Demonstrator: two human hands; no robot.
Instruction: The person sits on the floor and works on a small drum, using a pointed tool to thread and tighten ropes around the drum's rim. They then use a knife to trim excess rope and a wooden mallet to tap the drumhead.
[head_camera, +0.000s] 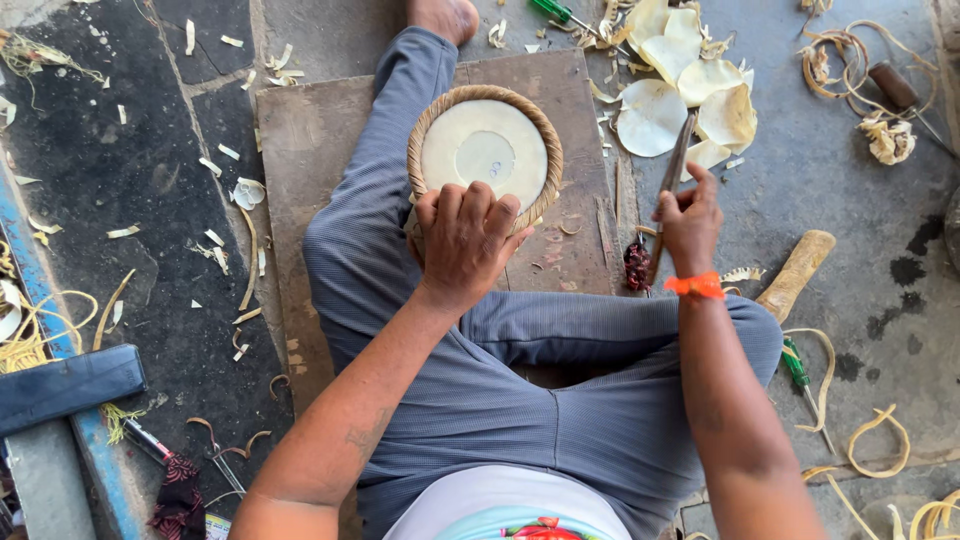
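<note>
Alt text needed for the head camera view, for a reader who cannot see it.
A seated person's left hand grips a round woven-rimmed basket base on a wooden board, while the right hand holds a thin tool. Pale round discs and cane shavings lie around.

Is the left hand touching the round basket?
Touching. The head view shows the left hand gripping the near rim of the basket, fingers overlapping its edge.

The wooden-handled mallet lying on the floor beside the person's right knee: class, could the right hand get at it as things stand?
Probably yes. The wooden-handled mallet lies uncovered just right of the right hand, but that hand already grips a thin brown stick tool, which it would need to put down first.
</note>
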